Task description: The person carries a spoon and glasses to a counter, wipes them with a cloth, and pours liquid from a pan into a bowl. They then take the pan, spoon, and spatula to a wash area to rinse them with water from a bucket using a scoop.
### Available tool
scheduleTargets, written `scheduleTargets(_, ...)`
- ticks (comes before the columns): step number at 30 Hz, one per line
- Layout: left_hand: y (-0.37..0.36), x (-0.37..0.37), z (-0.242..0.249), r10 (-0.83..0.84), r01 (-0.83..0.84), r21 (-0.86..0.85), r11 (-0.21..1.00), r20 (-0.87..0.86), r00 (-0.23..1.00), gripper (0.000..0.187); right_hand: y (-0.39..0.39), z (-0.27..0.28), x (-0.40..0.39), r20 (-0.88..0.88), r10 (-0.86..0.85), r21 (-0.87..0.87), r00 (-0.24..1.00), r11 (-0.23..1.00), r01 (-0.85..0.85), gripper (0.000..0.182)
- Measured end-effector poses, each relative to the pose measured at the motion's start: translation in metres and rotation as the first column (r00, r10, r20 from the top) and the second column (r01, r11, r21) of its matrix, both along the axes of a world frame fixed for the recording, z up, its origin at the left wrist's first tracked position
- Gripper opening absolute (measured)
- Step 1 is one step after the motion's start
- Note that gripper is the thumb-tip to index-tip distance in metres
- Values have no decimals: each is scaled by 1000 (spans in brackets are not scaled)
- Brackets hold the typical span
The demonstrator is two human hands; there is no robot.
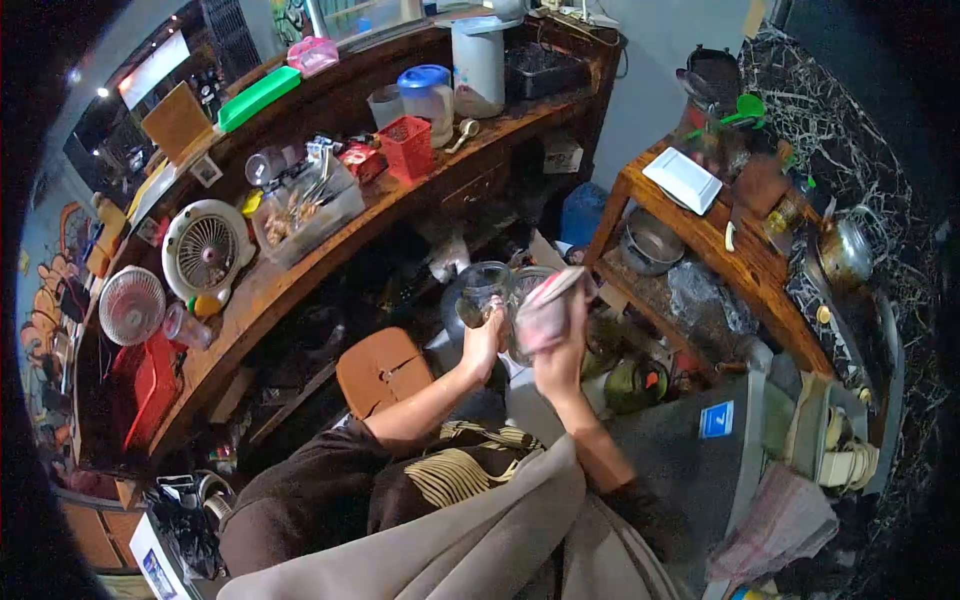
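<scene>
In the middle of the head view, my left hand [484, 342] is closed around a clear, glass-like vessel [487, 280], whose exact kind I cannot make out. Close beside it, my right hand [560, 364] grips a pink and white cloth [550, 310], slightly blurred. The cloth is bunched up and hides most of the fingers. Clear, shiny material shows between the two hands, partly behind the cloth. Below and left of my hands is a brown plastic stool [384, 372].
A curved wooden counter [255, 292] on the left bears fans [208, 250], a clear bin of utensils [310, 215], a red basket [407, 148] and a blue-lidded pitcher [427, 100]. To the right, a wooden table [745, 235] holds a white tray [682, 180]; a pot [652, 242] sits below.
</scene>
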State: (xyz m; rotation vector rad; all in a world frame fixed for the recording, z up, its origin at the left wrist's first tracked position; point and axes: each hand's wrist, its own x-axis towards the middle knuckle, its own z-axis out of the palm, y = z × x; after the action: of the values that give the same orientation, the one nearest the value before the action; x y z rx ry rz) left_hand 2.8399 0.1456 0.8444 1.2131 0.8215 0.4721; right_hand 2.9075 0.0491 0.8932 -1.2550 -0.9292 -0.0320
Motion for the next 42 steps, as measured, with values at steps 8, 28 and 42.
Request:
scheduleTargets(8, 68, 115, 9, 467, -422, -203, 884, 339, 817, 15, 82, -48, 101, -900, 310, 216, 307, 928, -304, 56)
scheduleTargets(28, 193, 240, 6, -36, -25, 426, 904, 134, 990, 17, 186, -22, 298, -886, 105, -169, 452, 835, -523, 34)
scheduleTargets(42, 215, 304, 51, -147, 97, 531, 842, 53, 988, 33, 190, -50, 373, -968, 128, 25, 215, 903, -428, 25)
